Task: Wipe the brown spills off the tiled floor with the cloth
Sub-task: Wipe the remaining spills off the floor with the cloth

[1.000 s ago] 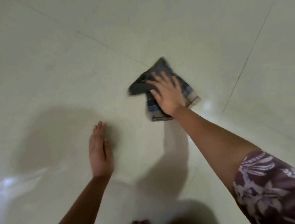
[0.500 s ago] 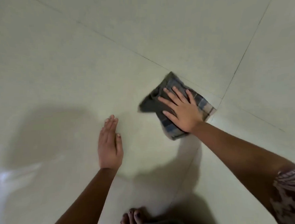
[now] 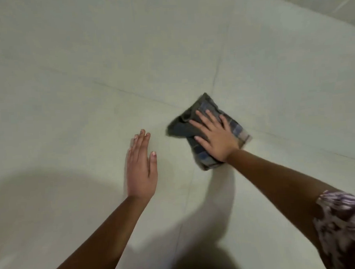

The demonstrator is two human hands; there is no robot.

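A dark checked cloth (image 3: 202,110), bunched and folded, lies on the pale tiled floor (image 3: 87,57) close to where two grout lines cross. My right hand (image 3: 215,135) presses flat on top of the cloth with fingers spread. My left hand (image 3: 141,170) rests flat on the floor to the left of the cloth, fingers together, holding nothing. I see no brown spill on the tiles in this view; the floor under the cloth is hidden.
Grout lines (image 3: 130,93) run diagonally across the floor. A glossy strip (image 3: 329,3) of brighter floor shows at the top right. My shadow darkens the tiles at the lower left and the bottom middle.
The cloth and my right hand have slid across the tiles toward the grout crossing. My left hand stays flat on the floor. The view has shifted; the toes at the bottom are gone.
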